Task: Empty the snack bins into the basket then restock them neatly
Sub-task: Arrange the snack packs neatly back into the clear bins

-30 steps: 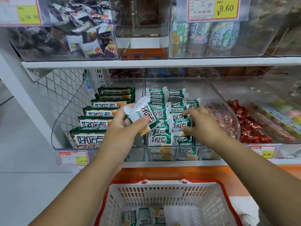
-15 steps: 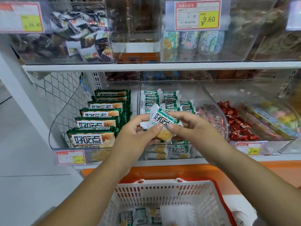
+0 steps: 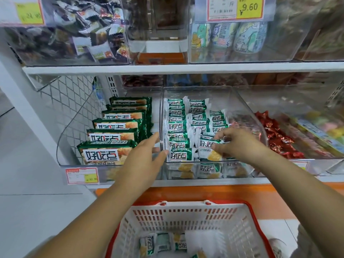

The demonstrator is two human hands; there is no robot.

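A clear snack bin (image 3: 242,101) on the lower shelf holds rows of small green-and-white snack packets (image 3: 178,125). My right hand (image 3: 240,144) is inside the bin's front right and pinches one small packet (image 3: 208,146) among the rows. My left hand (image 3: 147,155) has straight fingers and touches the bin's left front corner, holding nothing. The white basket with a red rim (image 3: 186,213) stands below the shelf with a few small packets (image 3: 163,244) at its bottom.
Larger green packs (image 3: 115,127) fill the bin to the left. Red-wrapped candies (image 3: 275,135) lie in the bin to the right. The upper shelf (image 3: 167,68) carries more clear bins and price tags (image 3: 235,8). Grey floor lies to the left.
The packet passed from my left hand to my right. My right hand carried it down into the bin's front, and my left hand let go and moved to the bin's left corner.
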